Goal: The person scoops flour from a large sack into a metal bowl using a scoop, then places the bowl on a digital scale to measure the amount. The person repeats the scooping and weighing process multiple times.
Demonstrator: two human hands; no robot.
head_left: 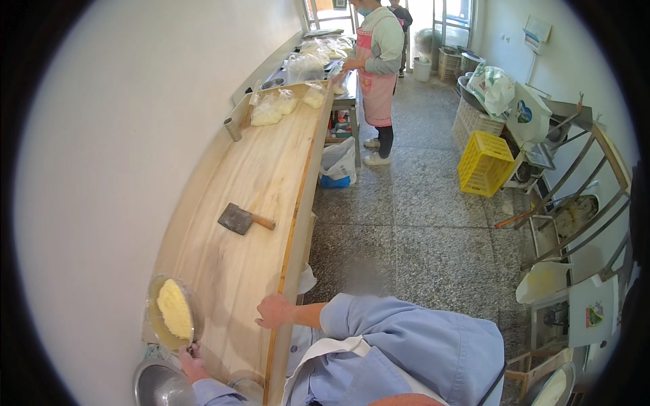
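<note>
At the near left end of the wooden worktable, my left hand grips the rim of a clear bowl. A heap of pale yellow flour or meal lies in the bowl. My right hand rests at the table's right edge, its fingers curled in with nothing visible in them. Farther along the board lies a dough cutter with a broad dark metal blade and a wooden handle. A shiny metal bowl sits beside my left forearm, partly cut off.
Bags of pale dough or flour and a metal cylinder are at the table's far end. A person in a pink apron stands there; another is behind. A yellow crate and wooden rack line the right side. A white bag stands on the floor.
</note>
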